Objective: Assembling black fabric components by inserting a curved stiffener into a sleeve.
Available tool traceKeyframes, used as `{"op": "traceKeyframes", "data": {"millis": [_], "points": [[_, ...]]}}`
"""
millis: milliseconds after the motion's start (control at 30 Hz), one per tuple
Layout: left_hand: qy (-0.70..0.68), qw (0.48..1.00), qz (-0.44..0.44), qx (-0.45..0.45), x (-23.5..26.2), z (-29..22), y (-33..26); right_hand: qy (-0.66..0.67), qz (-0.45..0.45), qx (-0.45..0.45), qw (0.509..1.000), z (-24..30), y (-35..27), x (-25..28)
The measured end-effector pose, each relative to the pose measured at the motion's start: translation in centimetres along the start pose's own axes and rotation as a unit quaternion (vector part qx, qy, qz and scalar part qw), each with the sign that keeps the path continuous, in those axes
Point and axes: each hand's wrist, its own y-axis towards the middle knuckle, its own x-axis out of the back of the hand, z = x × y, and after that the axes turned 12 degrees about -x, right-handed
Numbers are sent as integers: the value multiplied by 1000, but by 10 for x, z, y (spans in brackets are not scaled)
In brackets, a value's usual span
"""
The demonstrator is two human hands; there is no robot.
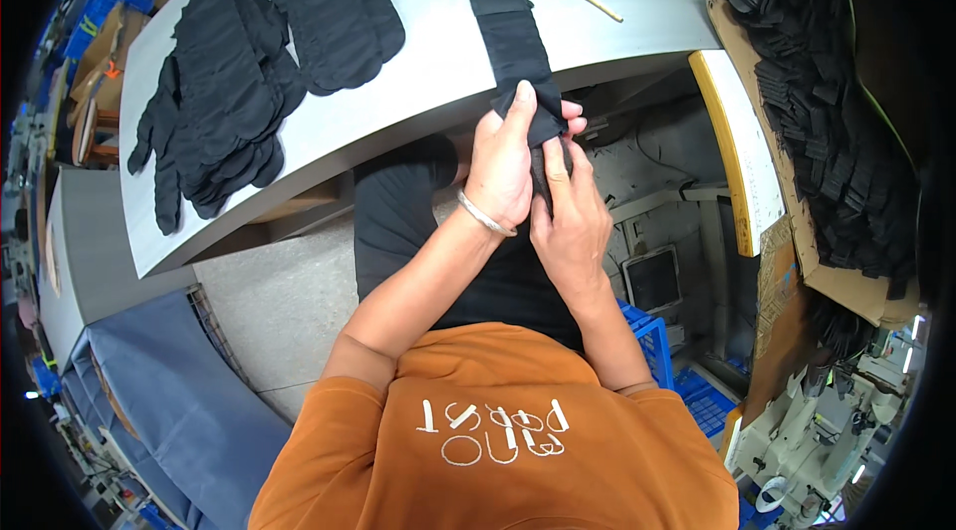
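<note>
From my remote station: pale grey table (433, 32) curving across the upper frame, a flat surface that probably keeps the cloth smooth. Orange shirt (488, 386), lower centre; white stitched-looking lettering across it, upside down to me, left uncopied. Any other writing is too small for me to read.

Cardboard carton (846, 289), right side, tipped toward the worker's side of the view, its wall holding back a heap of small black pieces (817, 122). Left stack (224, 82) and right stack (334, 12) of black cut pieces, upper left, layered flat, I judge to stay sorted and in reach.

Black strip (513, 32), upper centre: far end on the table, near end over the edge, likely so fingers can work both faces. Left hand (503, 156) pinches it, thumb above, fingers beneath. Right hand (573, 211) close alongside, fingers at the strip's near end; can't tell whether it grips. Thin yellow-handled tool (588, 0), upper right of centre, lies just beside the strip.
</note>
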Motion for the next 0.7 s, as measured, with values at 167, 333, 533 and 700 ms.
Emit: {"op": "traceKeyframes", "data": {"millis": [167,333,533,700], "points": [[45,998,-19,-32,15,26,-9,-113,100,-81,985,-2,-4,-7],[40,999,11,3,31,43,-15,-70,45,-74,994,-3,5,-16],[38,995,65,64,23,19,6,-115,96,-105,983,1,27,-4],[13,996,55,62,21,1,21,-107,79,-78,988,8,10,1]]}}
